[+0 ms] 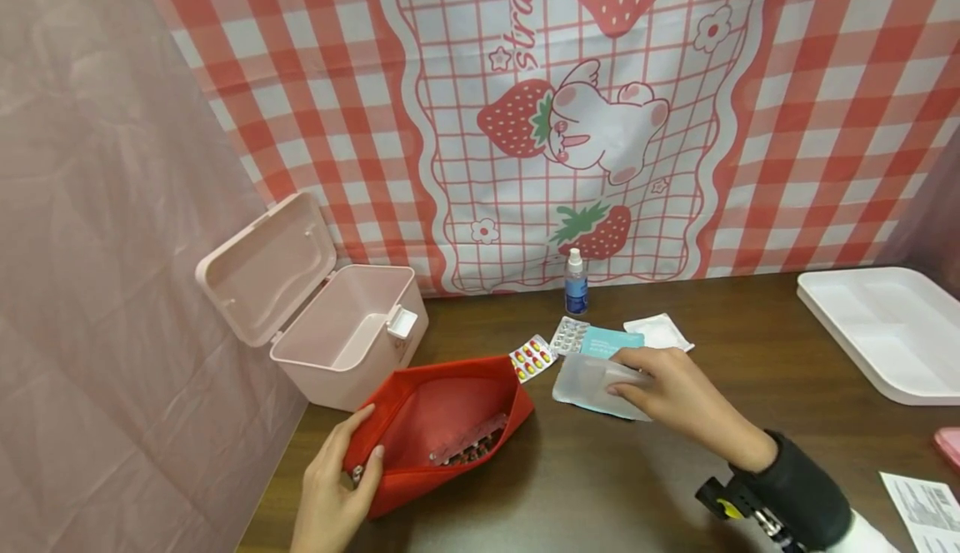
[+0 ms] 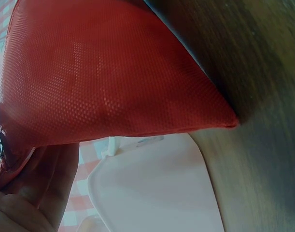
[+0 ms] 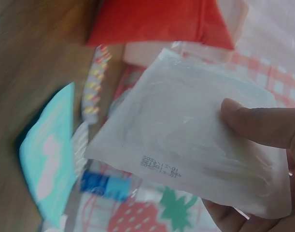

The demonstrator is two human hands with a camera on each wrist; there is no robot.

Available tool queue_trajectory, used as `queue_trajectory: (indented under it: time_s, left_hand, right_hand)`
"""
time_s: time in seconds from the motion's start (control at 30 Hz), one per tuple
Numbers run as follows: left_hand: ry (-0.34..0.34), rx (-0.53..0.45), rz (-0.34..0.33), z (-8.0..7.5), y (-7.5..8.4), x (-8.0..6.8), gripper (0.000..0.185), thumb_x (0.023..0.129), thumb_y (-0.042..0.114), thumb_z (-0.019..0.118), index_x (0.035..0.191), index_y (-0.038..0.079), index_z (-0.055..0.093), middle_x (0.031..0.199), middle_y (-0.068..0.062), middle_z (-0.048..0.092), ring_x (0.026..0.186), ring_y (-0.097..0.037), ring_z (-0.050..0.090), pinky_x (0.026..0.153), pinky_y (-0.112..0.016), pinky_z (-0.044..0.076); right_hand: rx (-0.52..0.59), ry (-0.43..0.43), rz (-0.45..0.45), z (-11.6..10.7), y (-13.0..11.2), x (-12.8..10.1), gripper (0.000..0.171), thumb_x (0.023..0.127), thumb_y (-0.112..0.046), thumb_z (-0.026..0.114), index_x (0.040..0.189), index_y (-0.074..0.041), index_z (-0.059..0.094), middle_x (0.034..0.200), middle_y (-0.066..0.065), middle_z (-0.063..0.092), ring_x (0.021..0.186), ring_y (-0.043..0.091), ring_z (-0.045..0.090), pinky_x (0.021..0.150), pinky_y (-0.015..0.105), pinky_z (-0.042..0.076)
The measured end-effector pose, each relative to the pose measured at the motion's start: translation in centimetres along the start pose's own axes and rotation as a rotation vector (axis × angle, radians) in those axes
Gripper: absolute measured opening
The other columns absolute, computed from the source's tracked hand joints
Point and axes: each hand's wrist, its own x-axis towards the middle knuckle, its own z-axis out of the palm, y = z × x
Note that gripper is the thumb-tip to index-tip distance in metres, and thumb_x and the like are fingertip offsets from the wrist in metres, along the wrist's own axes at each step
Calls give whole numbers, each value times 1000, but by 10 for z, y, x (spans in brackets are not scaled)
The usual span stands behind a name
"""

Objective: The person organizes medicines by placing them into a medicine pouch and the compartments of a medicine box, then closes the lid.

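My left hand (image 1: 339,471) grips the near edge of an open red pouch (image 1: 442,428) by its zipper end; a blister strip of dark pills (image 1: 471,445) lies inside. In the left wrist view the red pouch (image 2: 104,77) fills the frame above my fingers (image 2: 36,193). My right hand (image 1: 660,386) pinches a translucent white sealed packet (image 1: 588,382), lifted just off the table; the right wrist view shows my thumb (image 3: 263,123) on the packet (image 3: 186,145). Beside it lie a teal packet (image 1: 611,341), a red-and-yellow capsule blister (image 1: 532,357) and a white pill blister (image 1: 568,335).
An open pink storage box (image 1: 337,328) stands at the left, lid up. A small blue spray bottle (image 1: 576,282) stands by the checked backdrop. A white gauze packet (image 1: 660,330), a white tray (image 1: 885,328) at right, and a printed leaflet (image 1: 926,507) lie on the brown table.
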Motion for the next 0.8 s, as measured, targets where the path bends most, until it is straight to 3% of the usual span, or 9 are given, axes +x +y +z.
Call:
queue_trajectory:
  time_s: [0.37,0.53,0.8]
  left_hand:
    - [14,13,38,0,-1,1,59,64,-8,69,121,2,56,108,-9,63,96,-17,59,89,-6,36]
    - [16,6,50,1,-2,2,60,63,-8,69,121,1,56,108,-9,64,96,-17,59,89,-6,37]
    - [9,9,27,1,-2,-1,58,65,-8,69,121,3,56,108,-10,63,98,-12,58,89,-6,36]
  right_hand:
    - [173,63,-202,15,-35,30,24,67,2,74,87,-9,66,80,-3,67,72,5,59,63,19,47]
    - [227,33,-270,25,-50,43,24,70,7,68,90,-8,66,84,-1,68,77,11,61,69,26,51]
    - [320,-61,-369,47,-72,60,32,72,8,57,96,-10,68,88,-3,66,81,7,56,72,19,45]
